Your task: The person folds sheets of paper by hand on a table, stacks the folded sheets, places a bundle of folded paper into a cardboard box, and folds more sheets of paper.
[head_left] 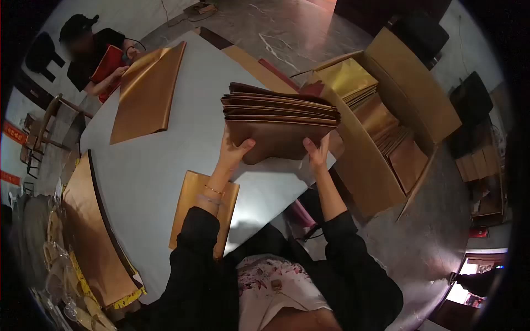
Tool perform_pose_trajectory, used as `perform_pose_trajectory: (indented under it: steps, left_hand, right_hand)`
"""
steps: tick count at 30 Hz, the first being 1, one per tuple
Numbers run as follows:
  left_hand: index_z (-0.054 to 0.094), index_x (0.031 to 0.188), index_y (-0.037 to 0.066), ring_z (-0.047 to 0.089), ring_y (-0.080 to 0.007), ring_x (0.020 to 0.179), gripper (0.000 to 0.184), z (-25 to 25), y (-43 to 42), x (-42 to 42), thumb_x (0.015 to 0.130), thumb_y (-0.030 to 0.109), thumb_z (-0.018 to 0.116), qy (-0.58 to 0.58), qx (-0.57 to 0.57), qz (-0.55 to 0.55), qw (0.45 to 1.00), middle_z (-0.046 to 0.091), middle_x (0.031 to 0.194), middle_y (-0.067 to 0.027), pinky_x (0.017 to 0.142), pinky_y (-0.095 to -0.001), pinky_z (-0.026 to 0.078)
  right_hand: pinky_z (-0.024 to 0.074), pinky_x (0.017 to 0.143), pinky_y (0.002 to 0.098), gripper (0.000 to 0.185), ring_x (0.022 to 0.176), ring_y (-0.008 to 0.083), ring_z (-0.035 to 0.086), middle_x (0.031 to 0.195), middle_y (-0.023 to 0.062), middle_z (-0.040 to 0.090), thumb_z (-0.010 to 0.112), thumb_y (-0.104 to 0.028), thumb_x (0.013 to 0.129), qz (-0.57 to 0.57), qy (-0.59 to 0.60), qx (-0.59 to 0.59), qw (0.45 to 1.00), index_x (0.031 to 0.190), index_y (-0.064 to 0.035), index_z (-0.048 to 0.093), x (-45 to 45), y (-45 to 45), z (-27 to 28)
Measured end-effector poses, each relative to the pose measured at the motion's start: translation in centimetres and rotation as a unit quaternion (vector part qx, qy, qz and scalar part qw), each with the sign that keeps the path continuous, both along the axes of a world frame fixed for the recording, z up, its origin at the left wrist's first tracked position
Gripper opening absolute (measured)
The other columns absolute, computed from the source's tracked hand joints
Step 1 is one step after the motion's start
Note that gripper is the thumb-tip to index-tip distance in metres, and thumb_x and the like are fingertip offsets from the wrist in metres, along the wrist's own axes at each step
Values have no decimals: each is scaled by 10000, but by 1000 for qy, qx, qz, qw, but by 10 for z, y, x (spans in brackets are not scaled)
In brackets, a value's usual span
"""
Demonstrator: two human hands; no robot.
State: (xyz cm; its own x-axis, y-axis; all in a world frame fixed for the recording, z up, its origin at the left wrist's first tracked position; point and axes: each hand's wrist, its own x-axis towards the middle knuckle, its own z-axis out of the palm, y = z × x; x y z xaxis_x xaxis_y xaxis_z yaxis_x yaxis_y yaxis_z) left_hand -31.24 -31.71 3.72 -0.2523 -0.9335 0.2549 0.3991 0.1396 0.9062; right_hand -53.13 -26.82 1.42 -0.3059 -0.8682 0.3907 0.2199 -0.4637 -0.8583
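Observation:
Both my hands hold a thick stack of folded brown sheets [281,113] upright above the table, its layered edges at the top. My left hand [236,149] grips its left side, thumb on the near face. On the right side, my right hand [317,149] grips it the same way; the fingers behind the stack are hidden. A golden-brown folded piece [187,204] lies on the table partly under my left forearm. Further off on the table is a larger copper-coloured folded sheet [149,91].
To the right an open cardboard box [367,174] holds golden and copper folded stacks [348,80]. Across the grey-white table [132,176], a person [102,60] handles a red item [107,66]. A long brown sheet [96,231] lies at the table's left edge.

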Motion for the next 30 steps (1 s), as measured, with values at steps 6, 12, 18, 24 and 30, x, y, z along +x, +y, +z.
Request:
perform_pose_trajectory:
  steps: [6, 12, 18, 24, 30]
  left_hand:
    - [373, 1313, 25, 475, -191, 1124, 750, -11, 2, -7, 727, 227, 796, -17, 27, 72, 997, 501, 1230, -83, 971, -314, 385]
    - [374, 1331, 39, 470, -198, 1160, 793, 5, -19, 47, 670, 110, 806, -181, 0, -151, 972, 489, 1274, -79, 993, -316, 361]
    - [359, 1353, 40, 470, -181, 1149, 759, -1, 4, 20, 697, 70, 741, -105, 159, -68, 979, 503, 1253, -62, 981, -298, 365]
    - [390, 1326, 17, 477, -169, 1107, 602, -11, 6, 23, 766, 44, 607, -111, 179, -65, 975, 529, 1211, -72, 935, -302, 394]
    - [378, 1335, 31, 446, -188, 1164, 694, 24, -1, 30, 731, 64, 717, -152, 183, -159, 958, 506, 1247, -75, 995, -316, 348]
  right_hand:
    - [386, 934, 341, 662, 1083, 225, 470, 1271, 107, 429, 653, -264, 842, 7, 82, -22, 996, 1335, -22, 284, -1, 3, -26]
    - [414, 878, 344, 621, 1037, 217, 494, 1191, 107, 486, 686, -327, 822, -54, 125, 90, 987, 1262, -4, 389, 3, 4, -29]
    - [443, 791, 330, 595, 878, 197, 523, 1081, 83, 507, 684, -356, 824, -126, 94, -46, 986, 1213, 4, 414, 11, -7, -26]
    - [436, 754, 289, 439, 847, 154, 494, 1043, 53, 519, 621, -301, 879, -47, 107, -85, 989, 1168, -13, 459, -1, 4, -48]
    - [429, 805, 285, 412, 944, 157, 496, 1053, 39, 525, 630, -243, 876, -41, 23, 27, 999, 1184, -22, 468, 15, 12, -16]
